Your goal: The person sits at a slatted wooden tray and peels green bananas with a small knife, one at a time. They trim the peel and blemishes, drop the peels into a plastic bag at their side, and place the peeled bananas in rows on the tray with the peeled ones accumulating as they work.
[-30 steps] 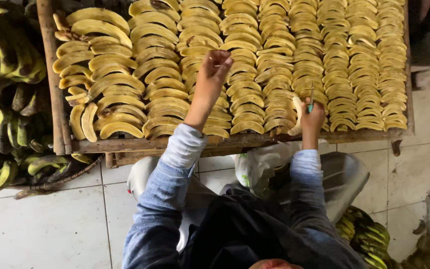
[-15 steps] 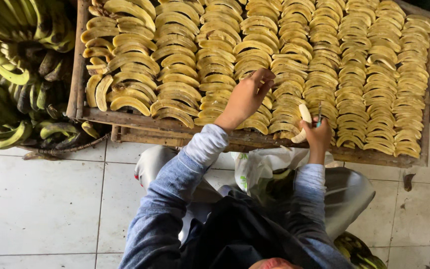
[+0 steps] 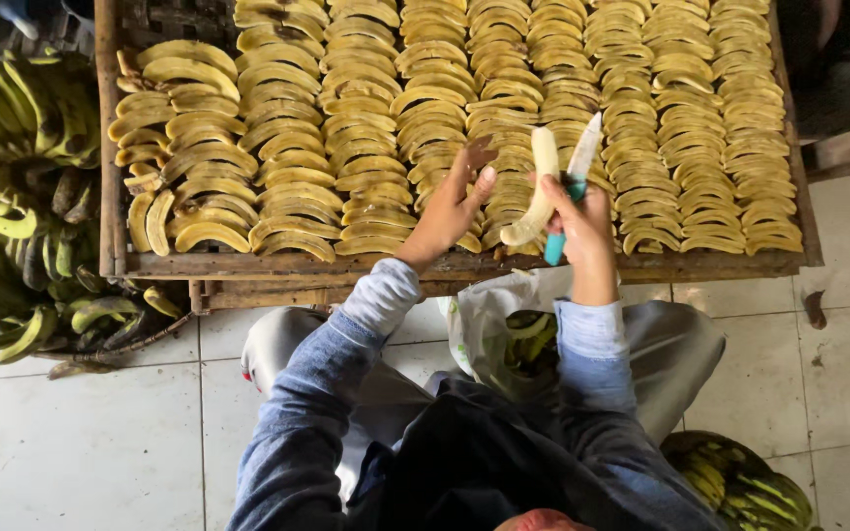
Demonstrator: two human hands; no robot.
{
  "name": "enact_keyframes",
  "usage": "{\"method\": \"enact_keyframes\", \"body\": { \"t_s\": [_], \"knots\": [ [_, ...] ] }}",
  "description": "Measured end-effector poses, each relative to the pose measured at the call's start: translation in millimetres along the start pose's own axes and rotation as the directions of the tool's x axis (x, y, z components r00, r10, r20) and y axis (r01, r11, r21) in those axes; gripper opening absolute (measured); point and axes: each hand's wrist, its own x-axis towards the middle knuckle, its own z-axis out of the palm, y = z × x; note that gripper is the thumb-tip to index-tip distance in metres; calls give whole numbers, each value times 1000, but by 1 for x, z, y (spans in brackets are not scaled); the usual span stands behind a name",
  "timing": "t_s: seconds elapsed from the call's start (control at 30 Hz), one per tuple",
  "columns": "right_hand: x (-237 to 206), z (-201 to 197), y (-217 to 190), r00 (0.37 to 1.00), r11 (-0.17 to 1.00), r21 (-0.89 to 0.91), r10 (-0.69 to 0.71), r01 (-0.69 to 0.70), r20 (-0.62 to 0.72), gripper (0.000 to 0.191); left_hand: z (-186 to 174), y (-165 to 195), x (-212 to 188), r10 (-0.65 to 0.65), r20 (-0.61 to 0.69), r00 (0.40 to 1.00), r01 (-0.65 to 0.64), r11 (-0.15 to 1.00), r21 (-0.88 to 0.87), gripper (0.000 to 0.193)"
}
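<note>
My right hand (image 3: 582, 221) holds a peeled pale banana (image 3: 539, 192) together with a knife (image 3: 571, 182) that has a teal handle and a white blade pointing up. My left hand (image 3: 455, 202) hovers just left of the banana with its fingers spread and nothing in it, above the front rows of sliced bananas. Both hands are over the near edge of a wooden drying tray (image 3: 297, 267), which is packed with rows of curved yellow banana slices (image 3: 366, 128).
Bunches of green unpeeled bananas (image 3: 12, 197) are piled on the left of the tray. A white plastic bag (image 3: 494, 315) with peels lies between my knees. More green bananas (image 3: 740, 482) sit at bottom right. The floor is white tile (image 3: 100, 433).
My right hand has risen and now shows the peeled banana and knife upright. My left hand has pulled back from the slices toward the banana. The view has shifted right.
</note>
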Motion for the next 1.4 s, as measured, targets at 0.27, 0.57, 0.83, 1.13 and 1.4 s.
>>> {"method": "enact_keyframes", "body": {
  "t_s": [0.27,0.57,0.83,1.13,1.4],
  "knots": [
    [-23,116,-48,958,953,-137,-253,271,138,28,2,22,30,-249,-244,937,-82,521,-849,58],
    [-87,150,-78,839,649,-535,-462,541,288,39,-54,54,47,-141,-729,670,-329,823,-463,35],
    [-86,167,-72,780,592,-513,-530,621,333,34,-67,86,38,-16,-789,615,-372,876,-307,38],
    [-93,183,-72,802,639,-485,-486,598,348,38,-83,93,25,-22,-785,619,-397,853,-337,37],
    [-95,193,-69,816,629,-522,-480,576,322,37,-91,94,21,19,-788,615,-425,850,-311,36]
  ]
}}
